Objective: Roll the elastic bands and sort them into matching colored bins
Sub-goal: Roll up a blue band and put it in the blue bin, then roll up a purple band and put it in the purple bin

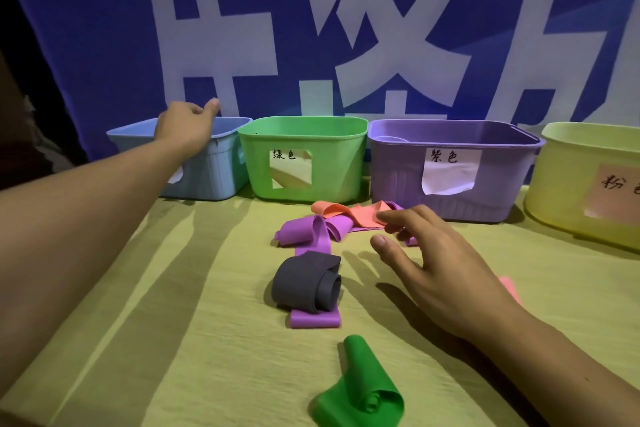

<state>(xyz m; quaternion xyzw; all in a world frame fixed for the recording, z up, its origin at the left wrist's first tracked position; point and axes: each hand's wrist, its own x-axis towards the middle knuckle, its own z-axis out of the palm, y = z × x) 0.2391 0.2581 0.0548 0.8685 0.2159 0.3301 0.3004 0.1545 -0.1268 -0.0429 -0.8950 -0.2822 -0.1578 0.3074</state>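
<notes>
Yellow-green tablecloth [207, 322]: orange band [360, 213] touching right hand [446, 270] fingers [391, 217].

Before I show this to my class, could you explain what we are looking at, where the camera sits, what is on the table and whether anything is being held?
It is one picture from a camera worn on a person's head, looking down at their bare hands. Four bins stand in a row: blue bin, green bin, purple bin, yellow bin. The left hand reaches over the blue bin, fingers curled; nothing visible in it. The right hand hovers open over loose bands: orange band, purple band, dark grey band, green band.
</notes>
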